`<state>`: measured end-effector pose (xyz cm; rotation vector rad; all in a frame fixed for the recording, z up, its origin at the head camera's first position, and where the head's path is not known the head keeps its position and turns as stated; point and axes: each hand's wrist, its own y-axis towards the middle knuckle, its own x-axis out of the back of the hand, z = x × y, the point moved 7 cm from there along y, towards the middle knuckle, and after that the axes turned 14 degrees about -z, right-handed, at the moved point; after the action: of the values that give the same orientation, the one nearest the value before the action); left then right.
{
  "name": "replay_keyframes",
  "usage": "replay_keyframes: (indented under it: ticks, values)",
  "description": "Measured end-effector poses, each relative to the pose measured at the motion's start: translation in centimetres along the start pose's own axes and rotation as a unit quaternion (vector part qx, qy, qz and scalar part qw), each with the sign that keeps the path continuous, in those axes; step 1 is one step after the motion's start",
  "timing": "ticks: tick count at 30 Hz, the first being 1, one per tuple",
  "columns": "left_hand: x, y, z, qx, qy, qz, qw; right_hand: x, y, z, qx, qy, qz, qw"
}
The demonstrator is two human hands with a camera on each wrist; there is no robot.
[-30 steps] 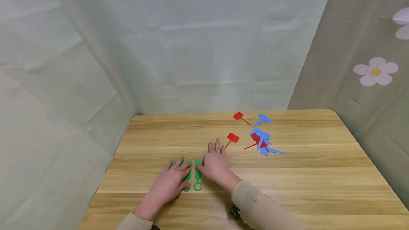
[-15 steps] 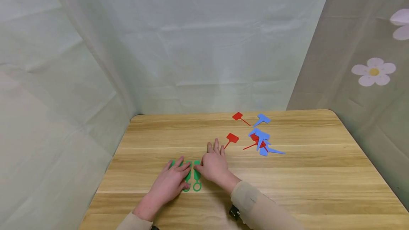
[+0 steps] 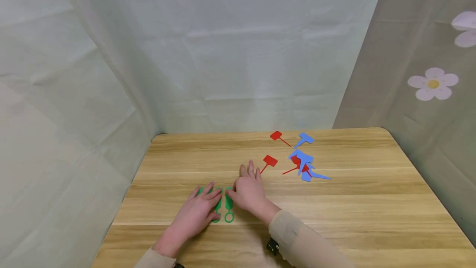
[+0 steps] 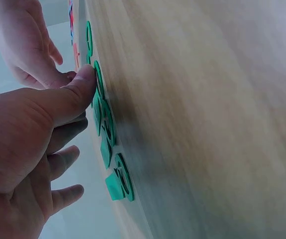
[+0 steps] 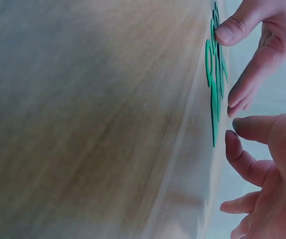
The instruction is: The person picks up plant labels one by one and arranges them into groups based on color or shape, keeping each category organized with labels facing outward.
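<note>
Several flat green tags, each with a ring at one end, lie side by side on the table, their rings toward the person. My left hand rests over the left ones with its fingers spread, hiding much of them; its thumb touches a ring in the left wrist view. The rightmost green tag lies under the thumb side of my right hand. That thumb and index finger meet close at the tag's far end, with the other fingers extended. A red T-shaped tag lies just beyond the right fingertips.
Back right of the hands, blue T-shaped tags overlap red ones in a loose pile. Another red tag and a blue tag lie near the table's back edge. Hanging cloth encloses the table at the back and sides.
</note>
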<state>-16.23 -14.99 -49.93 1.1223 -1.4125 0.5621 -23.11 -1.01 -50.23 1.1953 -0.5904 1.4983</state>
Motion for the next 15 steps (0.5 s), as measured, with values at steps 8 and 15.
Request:
replay_keyframes:
  ticks: [8, 15]
  values:
    - [0.12, -0.07, -0.03, -0.009, 0.003, -0.012, 0.9999, 0.23, 0.16, -0.15, -0.005, 0.005, -0.007, 0.9999]
    - [-0.04, 0.04, -0.58, -0.013, 0.005, -0.020, 0.9997, 0.92, 0.29, -0.49, -0.003, 0.020, -0.028, 0.9994]
